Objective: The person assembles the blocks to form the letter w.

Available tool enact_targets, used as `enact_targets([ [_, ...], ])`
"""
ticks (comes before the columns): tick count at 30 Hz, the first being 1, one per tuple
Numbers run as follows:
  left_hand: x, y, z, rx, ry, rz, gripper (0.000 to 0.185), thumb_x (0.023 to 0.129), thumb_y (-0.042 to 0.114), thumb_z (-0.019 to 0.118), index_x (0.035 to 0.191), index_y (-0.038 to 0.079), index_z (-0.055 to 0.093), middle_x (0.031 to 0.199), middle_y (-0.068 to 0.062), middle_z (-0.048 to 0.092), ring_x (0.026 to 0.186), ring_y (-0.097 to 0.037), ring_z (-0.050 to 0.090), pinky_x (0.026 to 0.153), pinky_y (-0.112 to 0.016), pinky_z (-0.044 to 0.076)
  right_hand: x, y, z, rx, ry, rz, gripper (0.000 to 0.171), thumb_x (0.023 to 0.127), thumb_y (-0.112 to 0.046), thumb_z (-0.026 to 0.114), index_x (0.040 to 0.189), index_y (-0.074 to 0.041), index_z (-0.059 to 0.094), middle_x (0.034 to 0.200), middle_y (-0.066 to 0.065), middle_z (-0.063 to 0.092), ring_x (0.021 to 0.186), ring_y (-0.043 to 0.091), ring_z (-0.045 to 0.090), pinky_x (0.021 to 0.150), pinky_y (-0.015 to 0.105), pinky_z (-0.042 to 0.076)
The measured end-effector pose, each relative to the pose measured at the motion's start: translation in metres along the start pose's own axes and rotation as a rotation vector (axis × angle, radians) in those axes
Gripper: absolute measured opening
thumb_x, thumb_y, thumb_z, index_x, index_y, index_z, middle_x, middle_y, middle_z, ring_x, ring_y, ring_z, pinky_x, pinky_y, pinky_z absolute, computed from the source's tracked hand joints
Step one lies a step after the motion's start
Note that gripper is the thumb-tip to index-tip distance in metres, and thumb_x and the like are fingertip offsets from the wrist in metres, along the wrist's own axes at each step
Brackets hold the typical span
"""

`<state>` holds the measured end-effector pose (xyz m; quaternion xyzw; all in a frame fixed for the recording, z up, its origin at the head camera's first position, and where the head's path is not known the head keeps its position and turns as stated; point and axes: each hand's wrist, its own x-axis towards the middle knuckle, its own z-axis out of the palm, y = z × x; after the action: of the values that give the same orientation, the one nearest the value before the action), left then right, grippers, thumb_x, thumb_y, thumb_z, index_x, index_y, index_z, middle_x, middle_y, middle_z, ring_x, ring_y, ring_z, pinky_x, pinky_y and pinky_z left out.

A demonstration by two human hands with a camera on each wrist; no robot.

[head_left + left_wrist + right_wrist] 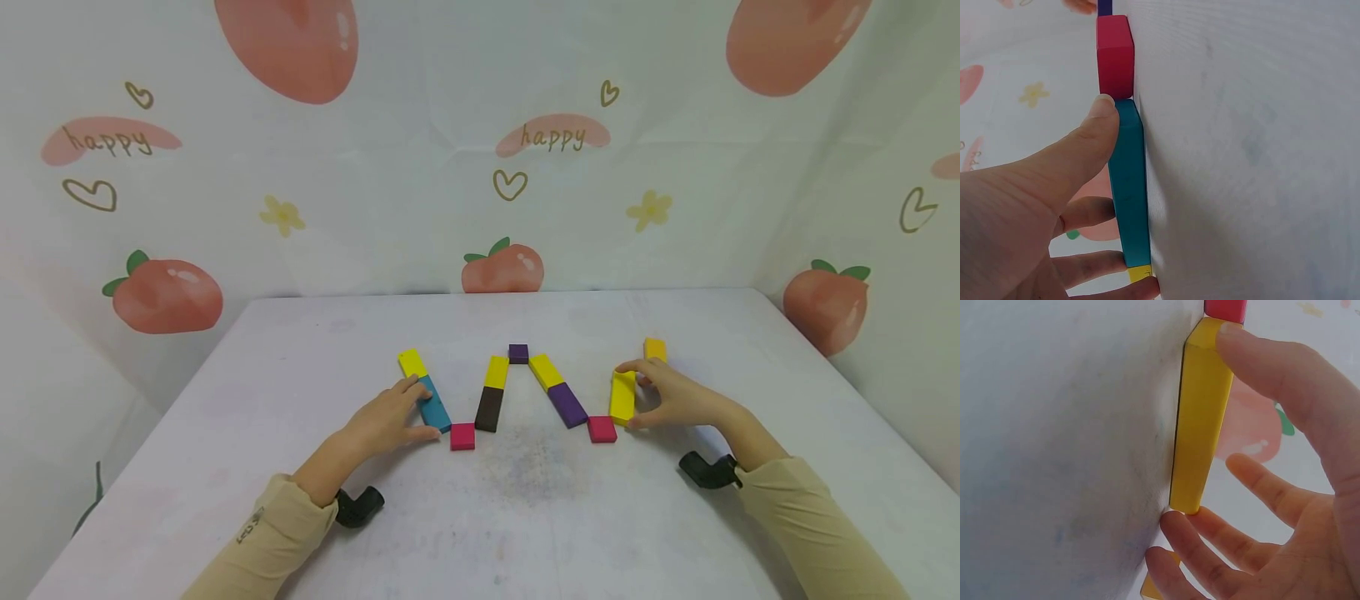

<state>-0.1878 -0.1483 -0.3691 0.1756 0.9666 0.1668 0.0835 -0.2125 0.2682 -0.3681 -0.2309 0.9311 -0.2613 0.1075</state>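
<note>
On the left, my left hand (386, 417) holds a blue block (1130, 187) between thumb and fingers, the thumb at its near end beside a red block (462, 437). Its fingertips reach the joint with a yellow block (412, 362) lying in line beyond. My right hand (678, 393) pinches a yellow block (1200, 419) lengthwise, thumb on the near end and fingertips at the far end. A second red block (602, 429) lies by that thumb. Past the right fingers lies an orange-yellow block (655, 348), partly covered by the hand in the head view.
Between the hands, a yellow block (497, 372) and a dark brown block (490, 409) form one slanted line; a yellow block (546, 372) and a purple block (567, 405) form another. A small purple block (518, 354) sits at their peak. A printed curtain (420, 150) hangs behind the white table (337, 333).
</note>
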Motion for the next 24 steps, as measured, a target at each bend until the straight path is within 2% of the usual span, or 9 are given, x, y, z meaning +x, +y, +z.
enact_targets([
  [24, -0.0004, -0.001, 0.0, 0.004, 0.002, 0.008, 0.06, 0.08, 0.037, 0.072, 0.125, 0.004, 0.051, 0.143, -0.024, 0.039, 0.125, -0.043, 0.045, 0.101, -0.052, 0.043, -0.0009, 0.0001, 0.0002, 0.019, -0.004, -0.029, 0.073, 0.074, -0.027, 0.077, 0.13, 0.001, 0.041, 0.132, 0.026, 0.043, 0.114, 0.044, 0.047, 0.099, 0.061, 0.038],
])
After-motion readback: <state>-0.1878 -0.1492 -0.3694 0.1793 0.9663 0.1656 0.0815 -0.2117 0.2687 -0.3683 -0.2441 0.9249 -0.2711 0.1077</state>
